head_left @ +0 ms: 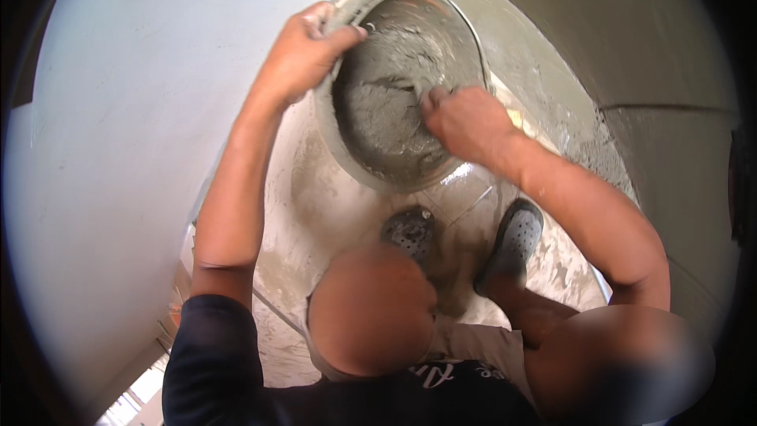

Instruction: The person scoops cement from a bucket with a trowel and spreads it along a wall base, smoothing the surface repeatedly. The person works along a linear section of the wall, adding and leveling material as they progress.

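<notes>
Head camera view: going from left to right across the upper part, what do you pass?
Pale wall → left hand gripping the pan's rim → round metal pan of wet grey mortar → right hand dipped into the mortar → grey wall.

The person is wearing a dark short-sleeved shirt [206, 363], light shorts [465, 347] and grey perforated clogs [516, 235], cement-spattered.
</notes>
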Motion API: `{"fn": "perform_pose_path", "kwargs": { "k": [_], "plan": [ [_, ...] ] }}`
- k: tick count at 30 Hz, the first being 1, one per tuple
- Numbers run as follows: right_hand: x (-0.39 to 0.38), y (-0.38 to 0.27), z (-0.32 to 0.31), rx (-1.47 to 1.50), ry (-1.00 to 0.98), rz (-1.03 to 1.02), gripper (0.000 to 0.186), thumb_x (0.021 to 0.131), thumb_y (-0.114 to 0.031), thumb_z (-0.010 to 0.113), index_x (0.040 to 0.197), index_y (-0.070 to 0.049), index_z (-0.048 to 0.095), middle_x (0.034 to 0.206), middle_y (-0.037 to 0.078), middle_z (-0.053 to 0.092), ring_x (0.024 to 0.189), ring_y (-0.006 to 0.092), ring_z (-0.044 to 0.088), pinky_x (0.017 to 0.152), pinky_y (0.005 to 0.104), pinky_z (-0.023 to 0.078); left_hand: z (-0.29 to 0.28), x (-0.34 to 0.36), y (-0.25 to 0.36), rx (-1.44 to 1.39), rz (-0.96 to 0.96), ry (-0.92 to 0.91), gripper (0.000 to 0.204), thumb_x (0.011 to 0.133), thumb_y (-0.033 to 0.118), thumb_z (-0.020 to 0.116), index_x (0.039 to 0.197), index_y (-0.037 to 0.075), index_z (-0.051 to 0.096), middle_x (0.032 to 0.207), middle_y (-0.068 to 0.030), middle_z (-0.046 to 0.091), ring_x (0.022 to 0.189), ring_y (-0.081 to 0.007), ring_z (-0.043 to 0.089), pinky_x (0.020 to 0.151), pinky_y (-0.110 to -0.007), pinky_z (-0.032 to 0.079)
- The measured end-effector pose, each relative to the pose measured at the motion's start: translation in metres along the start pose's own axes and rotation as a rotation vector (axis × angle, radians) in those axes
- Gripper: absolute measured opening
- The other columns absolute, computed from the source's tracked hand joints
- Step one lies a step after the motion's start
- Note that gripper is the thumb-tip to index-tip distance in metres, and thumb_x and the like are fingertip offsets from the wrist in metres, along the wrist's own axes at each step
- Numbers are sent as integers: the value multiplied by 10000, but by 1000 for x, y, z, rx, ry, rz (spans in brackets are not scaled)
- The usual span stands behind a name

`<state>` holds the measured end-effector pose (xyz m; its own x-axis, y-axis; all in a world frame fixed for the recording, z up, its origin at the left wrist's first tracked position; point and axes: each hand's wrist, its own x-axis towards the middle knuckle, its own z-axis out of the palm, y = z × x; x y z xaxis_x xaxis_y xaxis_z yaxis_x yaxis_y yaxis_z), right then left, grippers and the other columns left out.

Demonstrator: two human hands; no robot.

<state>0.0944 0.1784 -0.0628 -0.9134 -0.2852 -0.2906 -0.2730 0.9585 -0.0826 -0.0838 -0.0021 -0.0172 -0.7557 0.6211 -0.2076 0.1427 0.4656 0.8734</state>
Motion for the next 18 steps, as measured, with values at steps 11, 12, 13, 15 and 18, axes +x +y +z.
{"fn": "perform_pose_path", "kwargs": {
  "k": [11,12,13,15,18],
  "plan": [
    [-106,-30,-38,743,-256,500,395,1106,-239,430,1267,70,617,1197,261,702,1097,400,703,955,482,567,46,-47,22,-174,4,-75,207,911,111,759,1026,-20,647,843,-8,640,750,-70,541,665,-270,453],
    [-111,-28,-33,884,-249,491,397,1103,-244,433,1266,67,618,1195,262,702,1100,404,699,966,477,563,48,-56,26,-207,-21,-64,197,909,105,761,1016,-14,645,839,-4,639,745,-66,540,658,-266,449],
    [-115,-27,-23,1044,-247,469,399,1100,-250,435,1264,65,618,1193,263,702,1103,408,695,977,473,559,50,-66,27,-224,-63,-53,188,907,99,764,1006,-7,644,836,0,638,741,-61,540,651,-261,444],
    [-133,-16,-11,966,-301,550,389,1088,-263,410,1223,-7,669,1127,276,708,1075,380,697,984,475,558,63,-71,29,-225,-39,-54,164,912,90,762,989,12,641,816,18,625,711,-50,531,622,-246,425],
    [-155,-4,-16,734,-215,653,378,1094,-288,419,1174,-33,685,984,238,734,893,387,732,869,536,585,77,-77,37,-351,-53,-49,149,922,86,760,965,30,628,798,35,598,697,-50,509,617,-241,417]
  ]
}}
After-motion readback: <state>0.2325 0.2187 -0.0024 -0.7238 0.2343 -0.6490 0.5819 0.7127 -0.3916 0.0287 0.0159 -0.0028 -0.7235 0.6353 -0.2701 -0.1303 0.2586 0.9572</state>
